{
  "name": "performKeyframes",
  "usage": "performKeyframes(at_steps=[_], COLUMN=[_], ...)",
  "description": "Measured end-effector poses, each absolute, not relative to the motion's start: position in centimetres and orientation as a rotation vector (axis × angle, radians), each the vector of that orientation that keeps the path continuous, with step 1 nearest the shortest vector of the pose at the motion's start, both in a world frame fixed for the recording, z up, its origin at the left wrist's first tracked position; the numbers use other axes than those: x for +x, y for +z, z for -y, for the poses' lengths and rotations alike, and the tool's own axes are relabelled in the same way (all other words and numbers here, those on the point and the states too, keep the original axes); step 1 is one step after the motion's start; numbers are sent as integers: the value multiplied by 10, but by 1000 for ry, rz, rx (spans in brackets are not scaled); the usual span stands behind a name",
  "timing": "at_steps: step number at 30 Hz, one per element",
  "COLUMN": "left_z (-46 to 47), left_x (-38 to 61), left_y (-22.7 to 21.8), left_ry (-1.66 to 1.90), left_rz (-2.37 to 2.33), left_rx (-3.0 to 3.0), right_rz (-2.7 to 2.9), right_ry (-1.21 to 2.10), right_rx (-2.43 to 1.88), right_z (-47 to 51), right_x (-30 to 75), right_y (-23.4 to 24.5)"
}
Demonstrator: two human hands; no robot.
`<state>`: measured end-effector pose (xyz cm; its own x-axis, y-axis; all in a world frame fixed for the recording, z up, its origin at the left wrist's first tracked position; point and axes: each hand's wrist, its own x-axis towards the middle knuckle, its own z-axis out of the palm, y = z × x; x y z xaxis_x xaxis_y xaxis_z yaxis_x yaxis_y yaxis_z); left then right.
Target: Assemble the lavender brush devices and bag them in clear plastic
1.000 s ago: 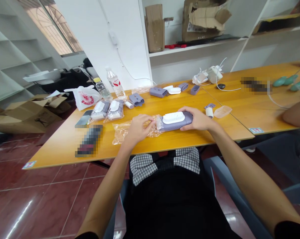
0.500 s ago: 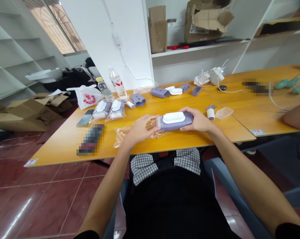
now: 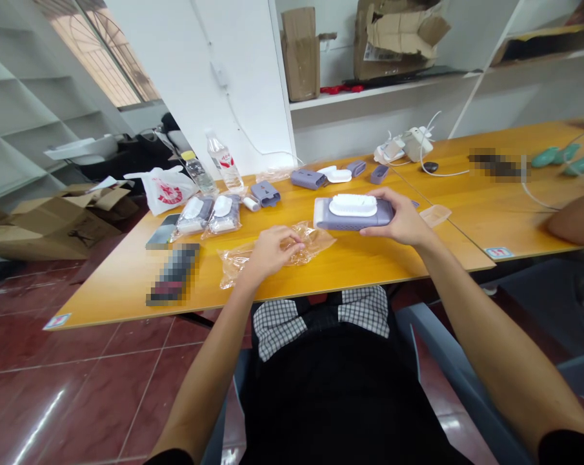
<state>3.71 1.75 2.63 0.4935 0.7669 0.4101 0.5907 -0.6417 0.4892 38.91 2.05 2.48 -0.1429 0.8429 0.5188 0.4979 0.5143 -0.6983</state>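
A workroom, most likely a small workshop. Two wood-topped counters (image 3: 108, 284) stand end to end, each with a printed label (image 3: 57, 321) at its near left corner. Bagged purple-and-white units (image 3: 225, 214) lie toward the far left corner; a co-worker's arm (image 3: 577, 218) shows at right. Beyond the far edge, open shelving (image 3: 393, 90) holds cardboard boxes (image 3: 299, 55); opened cartons (image 3: 44, 226) sit on red floor tiles (image 3: 79, 387).

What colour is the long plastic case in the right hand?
The long plastic case is mostly greyish purple (head view).
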Motion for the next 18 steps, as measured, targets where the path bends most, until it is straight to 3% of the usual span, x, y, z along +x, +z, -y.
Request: performKeyframes(at_steps=[18], left_z=[-17], left_x=[44], left_y=[15], left_ry=[1143], left_rz=[-1261], left_rx=[2431], right_rz=[1933], right_ry=[580], right_rx=[-1130], right_z=[-23], right_x=[388], right_y=[10])
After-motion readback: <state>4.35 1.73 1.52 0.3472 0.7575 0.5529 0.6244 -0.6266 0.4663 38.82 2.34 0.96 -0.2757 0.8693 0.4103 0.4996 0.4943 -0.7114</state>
